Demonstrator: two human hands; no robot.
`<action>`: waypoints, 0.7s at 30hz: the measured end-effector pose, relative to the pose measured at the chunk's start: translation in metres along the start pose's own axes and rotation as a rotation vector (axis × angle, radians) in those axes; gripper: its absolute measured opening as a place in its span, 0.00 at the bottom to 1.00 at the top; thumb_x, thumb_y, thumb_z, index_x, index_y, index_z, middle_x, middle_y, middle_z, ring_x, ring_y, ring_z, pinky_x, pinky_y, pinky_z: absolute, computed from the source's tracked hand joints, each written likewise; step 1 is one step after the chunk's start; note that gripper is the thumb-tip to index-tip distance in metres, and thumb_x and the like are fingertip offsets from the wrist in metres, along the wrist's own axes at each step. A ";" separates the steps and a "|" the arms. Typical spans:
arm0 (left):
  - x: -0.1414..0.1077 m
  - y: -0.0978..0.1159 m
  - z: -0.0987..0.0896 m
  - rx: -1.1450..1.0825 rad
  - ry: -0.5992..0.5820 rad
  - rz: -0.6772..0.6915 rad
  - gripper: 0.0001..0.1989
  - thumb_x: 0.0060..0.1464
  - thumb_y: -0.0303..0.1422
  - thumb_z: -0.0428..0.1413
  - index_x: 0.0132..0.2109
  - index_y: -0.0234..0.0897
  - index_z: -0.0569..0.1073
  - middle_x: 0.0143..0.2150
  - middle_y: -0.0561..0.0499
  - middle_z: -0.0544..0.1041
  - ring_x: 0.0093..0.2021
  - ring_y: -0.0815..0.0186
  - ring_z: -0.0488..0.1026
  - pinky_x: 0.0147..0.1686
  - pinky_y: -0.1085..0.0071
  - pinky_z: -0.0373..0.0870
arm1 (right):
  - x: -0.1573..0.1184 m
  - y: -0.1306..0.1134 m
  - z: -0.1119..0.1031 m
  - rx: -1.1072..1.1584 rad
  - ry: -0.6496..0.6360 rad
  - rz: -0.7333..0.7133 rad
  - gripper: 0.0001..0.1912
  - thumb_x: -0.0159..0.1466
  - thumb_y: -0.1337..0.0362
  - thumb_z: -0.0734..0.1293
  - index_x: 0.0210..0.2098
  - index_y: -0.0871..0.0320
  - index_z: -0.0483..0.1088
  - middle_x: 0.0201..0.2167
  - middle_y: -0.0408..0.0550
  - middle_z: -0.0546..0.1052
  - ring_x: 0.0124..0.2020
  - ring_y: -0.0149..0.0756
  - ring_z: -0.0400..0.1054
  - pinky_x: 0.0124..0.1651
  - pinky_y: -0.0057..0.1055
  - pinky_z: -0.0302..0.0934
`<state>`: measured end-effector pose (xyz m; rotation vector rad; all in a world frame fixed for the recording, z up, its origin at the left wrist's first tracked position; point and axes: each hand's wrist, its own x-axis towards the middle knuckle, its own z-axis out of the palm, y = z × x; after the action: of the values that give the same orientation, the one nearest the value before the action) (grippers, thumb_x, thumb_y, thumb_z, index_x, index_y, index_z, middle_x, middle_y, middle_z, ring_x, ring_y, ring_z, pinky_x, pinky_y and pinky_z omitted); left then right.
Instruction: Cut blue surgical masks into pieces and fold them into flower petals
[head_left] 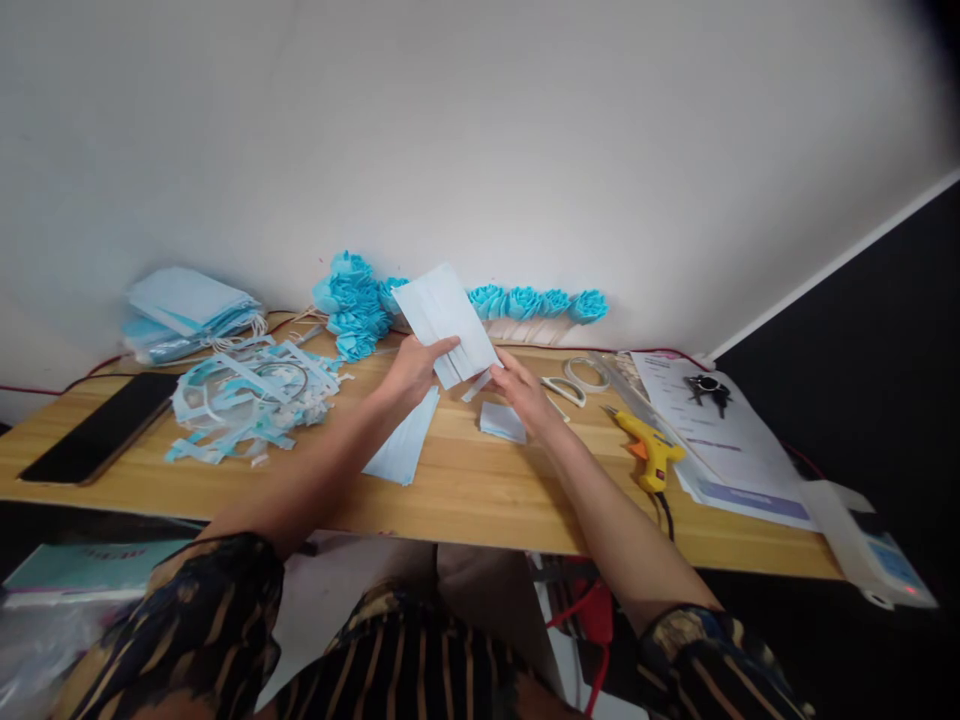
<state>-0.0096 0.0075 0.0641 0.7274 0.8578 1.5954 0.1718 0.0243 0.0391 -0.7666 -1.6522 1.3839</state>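
A pale blue face mask sheet [446,315] is held up and tilted above the table. My left hand [412,368] grips its lower left side, the thumb lying across the front. At the lower right corner my right hand [519,388] pinches the edge, where a narrow strip [477,385] hangs down. Under my left forearm a larger light blue sheet [405,440] lies flat on the table. A small folded blue piece [503,422] rests below my right hand. Just right of that hand lie scissors [566,390], partly hidden by it.
Blue fabric flowers [352,305] line the wall. At left are a mask stack [187,305], cut strips [251,395] and a phone [101,428]. A yellow glue gun [651,452], papers [739,440], keys [709,390] and a power strip [874,550] sit at right.
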 end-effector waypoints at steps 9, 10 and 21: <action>-0.017 -0.015 0.008 0.140 -0.055 0.059 0.27 0.32 0.37 0.73 0.41 0.28 0.79 0.40 0.40 0.83 0.45 0.49 0.80 0.49 0.55 0.75 | 0.002 0.004 0.001 -0.291 0.148 -0.029 0.24 0.57 0.59 0.71 0.52 0.57 0.72 0.37 0.44 0.81 0.37 0.36 0.72 0.41 0.31 0.66; -0.017 -0.016 0.008 0.151 -0.021 0.064 0.27 0.32 0.36 0.74 0.41 0.28 0.79 0.40 0.40 0.83 0.44 0.49 0.80 0.48 0.55 0.75 | 0.001 0.002 0.002 -0.313 0.125 -0.035 0.23 0.57 0.59 0.71 0.52 0.57 0.73 0.36 0.43 0.81 0.36 0.35 0.72 0.40 0.30 0.65; -0.001 0.002 -0.019 0.100 0.183 0.194 0.21 0.43 0.31 0.69 0.46 0.32 0.78 0.49 0.43 0.82 0.52 0.53 0.78 0.52 0.60 0.76 | -0.002 -0.033 -0.048 -1.340 -0.009 0.186 0.20 0.67 0.66 0.61 0.57 0.57 0.72 0.49 0.58 0.81 0.49 0.46 0.75 0.47 0.34 0.63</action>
<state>-0.0261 0.0031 0.0556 0.7621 1.0312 1.8237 0.2167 0.0378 0.0733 -1.6380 -2.4756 0.1752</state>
